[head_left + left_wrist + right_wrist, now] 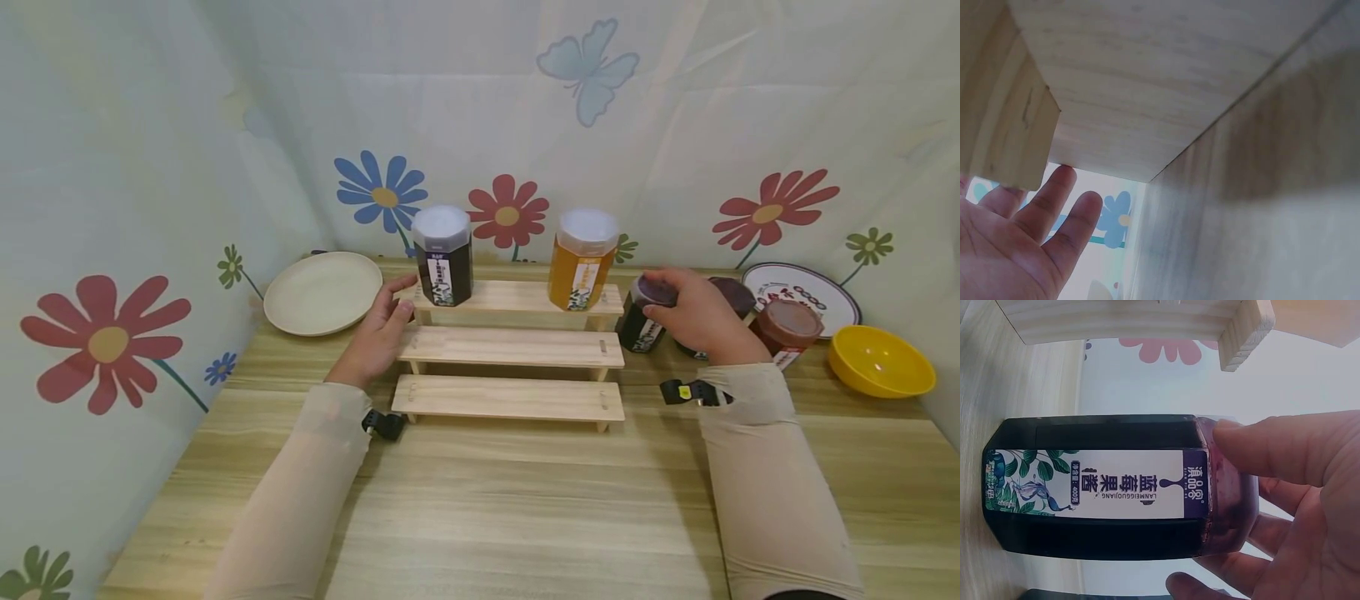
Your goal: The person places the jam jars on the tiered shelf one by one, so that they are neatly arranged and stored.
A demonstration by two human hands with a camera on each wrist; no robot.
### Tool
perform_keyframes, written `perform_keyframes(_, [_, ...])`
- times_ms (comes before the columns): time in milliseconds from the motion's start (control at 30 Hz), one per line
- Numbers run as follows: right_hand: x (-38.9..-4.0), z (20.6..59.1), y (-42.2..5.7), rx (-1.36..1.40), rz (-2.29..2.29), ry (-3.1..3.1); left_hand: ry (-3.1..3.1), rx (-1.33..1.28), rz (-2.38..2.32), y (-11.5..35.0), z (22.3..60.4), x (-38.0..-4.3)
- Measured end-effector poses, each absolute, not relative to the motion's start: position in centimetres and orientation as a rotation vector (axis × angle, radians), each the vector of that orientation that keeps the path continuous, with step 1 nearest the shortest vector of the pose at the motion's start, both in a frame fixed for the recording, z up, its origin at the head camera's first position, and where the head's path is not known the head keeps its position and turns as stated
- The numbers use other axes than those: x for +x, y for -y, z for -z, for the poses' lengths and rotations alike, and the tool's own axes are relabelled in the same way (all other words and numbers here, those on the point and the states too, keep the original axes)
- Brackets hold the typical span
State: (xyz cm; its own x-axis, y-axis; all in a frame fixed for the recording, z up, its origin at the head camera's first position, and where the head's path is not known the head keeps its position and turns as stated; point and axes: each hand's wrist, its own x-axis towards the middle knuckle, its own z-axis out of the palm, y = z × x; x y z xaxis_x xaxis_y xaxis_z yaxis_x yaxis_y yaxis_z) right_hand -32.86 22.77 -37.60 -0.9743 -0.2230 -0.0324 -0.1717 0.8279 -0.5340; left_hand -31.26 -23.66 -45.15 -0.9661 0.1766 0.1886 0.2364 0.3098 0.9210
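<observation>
My right hand (703,315) grips a dark jam jar (645,321) by its purple lid, just right of the three-step wooden rack (510,346). In the right wrist view, thumb and fingers hold the lid of this jar (1097,487), with a white label along its side. My left hand (377,337) is at the rack's left end, near the top steps, its fingers (1079,219) fairly straight beside the wood. On the top step stand a dark jar (444,258) at the left and an orange-yellow jar (583,262) at the right, both with whitish lids.
Behind my right hand stand another dark-lidded jar (733,296), partly hidden, and a reddish-brown jar (787,329). A patterned white plate (832,304) and a yellow bowl (881,362) are at the right. A cream plate (322,293) lies at the left, near the curtain (480,108).
</observation>
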Motion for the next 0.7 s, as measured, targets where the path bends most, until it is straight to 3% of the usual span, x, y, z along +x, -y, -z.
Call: perform_keyframes(700, [-32.94, 37.67, -22.79, -0.33, 0.844, -2.909, 2.506, -0.389, 1.756, 23.54, 44.97, -31.03])
